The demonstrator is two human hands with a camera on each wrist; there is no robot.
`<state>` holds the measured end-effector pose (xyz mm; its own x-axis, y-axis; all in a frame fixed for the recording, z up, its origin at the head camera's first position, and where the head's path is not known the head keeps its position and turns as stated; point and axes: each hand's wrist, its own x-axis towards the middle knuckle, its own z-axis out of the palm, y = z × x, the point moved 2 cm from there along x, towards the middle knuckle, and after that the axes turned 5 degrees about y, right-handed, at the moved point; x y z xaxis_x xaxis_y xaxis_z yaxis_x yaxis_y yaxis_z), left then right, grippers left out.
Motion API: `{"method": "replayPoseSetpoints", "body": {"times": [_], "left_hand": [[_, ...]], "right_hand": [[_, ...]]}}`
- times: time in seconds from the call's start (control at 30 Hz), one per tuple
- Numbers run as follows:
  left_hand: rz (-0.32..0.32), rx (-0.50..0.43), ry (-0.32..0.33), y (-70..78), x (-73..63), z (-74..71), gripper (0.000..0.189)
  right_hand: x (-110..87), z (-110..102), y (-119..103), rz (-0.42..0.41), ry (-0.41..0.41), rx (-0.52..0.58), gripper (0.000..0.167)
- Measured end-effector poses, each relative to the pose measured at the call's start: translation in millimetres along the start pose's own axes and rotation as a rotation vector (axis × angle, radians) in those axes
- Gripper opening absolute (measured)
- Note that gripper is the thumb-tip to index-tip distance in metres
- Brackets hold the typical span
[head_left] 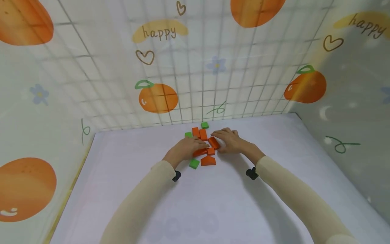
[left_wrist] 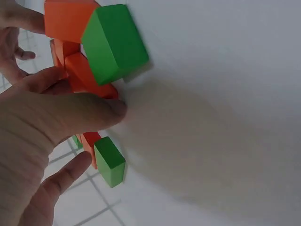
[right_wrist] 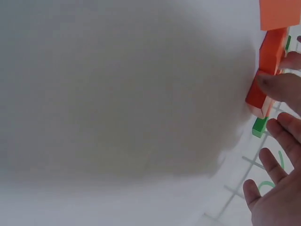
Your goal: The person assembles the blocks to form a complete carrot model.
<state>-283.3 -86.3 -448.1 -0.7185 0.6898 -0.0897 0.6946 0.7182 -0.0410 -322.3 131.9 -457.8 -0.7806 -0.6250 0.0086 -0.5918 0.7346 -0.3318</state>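
In the head view, my left hand grips a long orange block, its thumb and forefinger on either side. My right hand holds another orange block by thumb and fingers, the other fingers spread. A small orange block sits between the two held ones. Nearer me lies an orange block with a peaked top, beside a green block. Two orange blocks, one left and one right, stand beyond my left hand. The left wrist view shows a green block close by the thumb.
Farther back lie a green block and, partly behind my left hand, another green block. All rest on a white tabletop. A patterned curtain with a grid rises at the table's back edge.
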Motion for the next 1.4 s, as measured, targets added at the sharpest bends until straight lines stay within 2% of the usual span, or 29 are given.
{"method": "replayPoseSetpoints", "body": {"times": [0.17, 0.27, 0.4, 0.5, 0.7, 0.83, 1.1, 1.27, 1.4], "left_hand": [[-0.02, -0.041, 0.021, -2.5, -2.6, -1.2, 0.05], [-0.087, -0.086, 0.038, -6.4, -9.9, -6.9, 0.053], [-0.21, -0.192, 0.073, -5.9, -30.2, -17.2, 0.064], [-0.267, -0.243, 0.109, 1.6, -52.4, -17.6, 0.062], [-0.317, -0.205, 0.185, 19.4, -91.2, -2.4, 0.057], [-0.344, -0.21, 0.2, 27.9, -106.1, 6.6, 0.059], [-0.4, -0.222, 0.212, 33.0, -113.1, 30.4, 0.06], [-0.414, -0.237, 0.264, 32.8, -118.7, 38.0, 0.066], [-0.407, -0.312, 0.328, 30.4, -127.6, 46.9, 0.067]], "right_hand": [[6.4, -3.2, -0.2, -0.023, -0.02, -0.007, 0.063], [9.1, -3.8, 0.4, -0.032, -0.024, -0.002, 0.058], [10.6, -4.7, 3.2, -0.006, -0.024, 0.009, 0.057], [11.1, -4.5, 2.9, 0.02, -0.02, 0.009, 0.057], [13.8, -0.5, 2.2, 0.028, -0.003, 0.011, 0.057], [13.5, 1.4, 1.7, 0.039, 0.005, 0.017, 0.055], [5.6, -5.4, -1.3, 0.035, 0.02, 0.043, 0.056], [-10.9, -13.8, -10.1, 0.001, 0.095, 0.07, 0.055], [-29.0, -19.0, -24.8, -0.038, 0.171, 0.096, 0.056]]}}
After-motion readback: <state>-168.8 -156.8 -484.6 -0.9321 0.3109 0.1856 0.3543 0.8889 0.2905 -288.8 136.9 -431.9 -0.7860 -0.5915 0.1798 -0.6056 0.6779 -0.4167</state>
